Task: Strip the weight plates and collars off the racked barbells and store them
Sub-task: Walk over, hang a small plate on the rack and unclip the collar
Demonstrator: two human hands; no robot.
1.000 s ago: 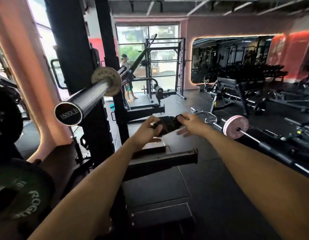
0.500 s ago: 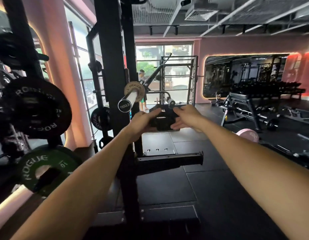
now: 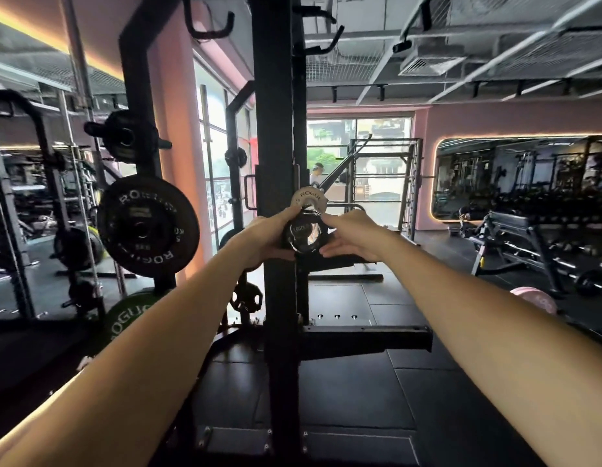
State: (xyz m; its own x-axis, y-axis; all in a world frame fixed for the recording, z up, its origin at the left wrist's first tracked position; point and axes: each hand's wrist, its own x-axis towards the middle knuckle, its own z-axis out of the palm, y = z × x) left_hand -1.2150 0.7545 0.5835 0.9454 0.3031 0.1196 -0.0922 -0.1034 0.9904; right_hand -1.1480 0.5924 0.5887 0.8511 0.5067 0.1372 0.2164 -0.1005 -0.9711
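Collar (image 3: 304, 234) gripped by both hands at barbell end.

I see a black collar (image 3: 304, 234) held between my left hand (image 3: 264, 238) and right hand (image 3: 348, 238), over the chrome end of the barbell sleeve, whose cap faces me and carries small lettering too blurred to read. Just above and beyond my fingers sits a small pale plate (image 3: 308, 199) marked ROGUE, upright on the same sleeve. A large black ROGUE plate (image 3: 147, 225) hangs well left of my left hand, with a green one (image 3: 129, 318) below it.
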